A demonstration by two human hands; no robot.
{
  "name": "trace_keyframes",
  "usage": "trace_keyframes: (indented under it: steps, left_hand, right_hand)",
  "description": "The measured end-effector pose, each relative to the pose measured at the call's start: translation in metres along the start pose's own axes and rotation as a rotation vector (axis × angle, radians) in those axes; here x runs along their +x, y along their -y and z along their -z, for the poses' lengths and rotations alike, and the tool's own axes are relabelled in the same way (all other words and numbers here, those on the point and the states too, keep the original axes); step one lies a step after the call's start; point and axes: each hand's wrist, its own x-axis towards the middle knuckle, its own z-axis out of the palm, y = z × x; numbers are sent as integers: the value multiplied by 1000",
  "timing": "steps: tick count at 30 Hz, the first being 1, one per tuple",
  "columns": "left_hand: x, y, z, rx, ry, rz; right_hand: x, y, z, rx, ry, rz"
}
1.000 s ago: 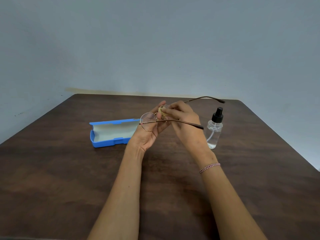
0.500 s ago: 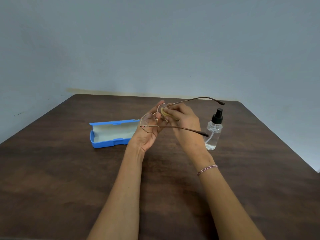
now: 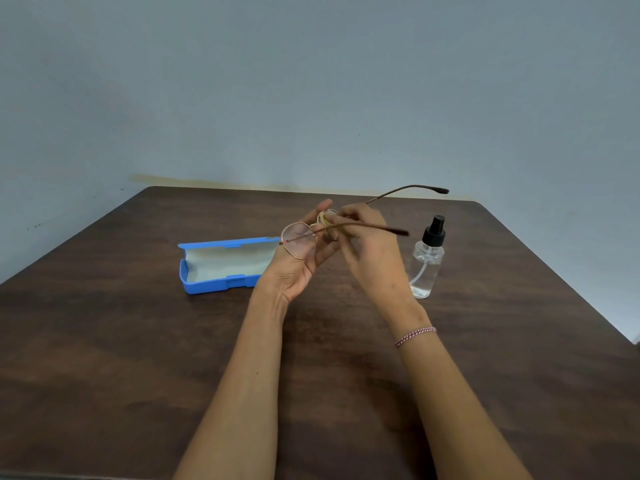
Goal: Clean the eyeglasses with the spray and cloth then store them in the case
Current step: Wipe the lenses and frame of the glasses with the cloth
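Head view: left hand [image 3: 297, 271] curls its fingers round the eyeglasses [image 3: 298, 241], right hand [image 3: 372, 252] pinches the cloth [image 3: 326, 218] on the far lens, open blue case [image 3: 221, 268] left of them, spray bottle [image 3: 426, 266] right.

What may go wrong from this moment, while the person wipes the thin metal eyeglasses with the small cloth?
1. The right hand presses the small pale yellow cloth on one lens of the thin gold-rimmed eyeglasses, which the left hand holds near the other lens; hard rubbing might bend the frame.
2. The clear spray bottle with a black pump stands close beside the right forearm; a wide movement could knock it over.
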Motion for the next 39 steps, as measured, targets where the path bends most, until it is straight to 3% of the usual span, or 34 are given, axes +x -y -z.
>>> trace_keyframes:
  steps: [3, 9, 14, 21, 26, 31, 39]
  left_hand:
    - [0, 0, 2, 16, -30, -23]
    - [2, 5, -2, 51, 15, 8]
    - [2, 2, 4, -15, -34, -16]
    - [2, 7, -1, 74, -31, 18]
    - [0, 4, 0, 53, -28, 11]
    - [2, 6, 1, 97, -38, 40]
    - [0, 1, 3, 4, -26, -17]
  right_hand:
    - [0, -1, 4, 45, 45, -7]
    - [0, 0, 5, -12, -40, -51]
    - [1, -6, 4, 80, 99, -56]
    - [1, -3, 5, -20, 10, -64]
    - [-1, -1, 7, 157, 12, 8]
    - [0, -3, 3, 53, -37, -65]
    - [0, 1, 5, 68, 33, -26]
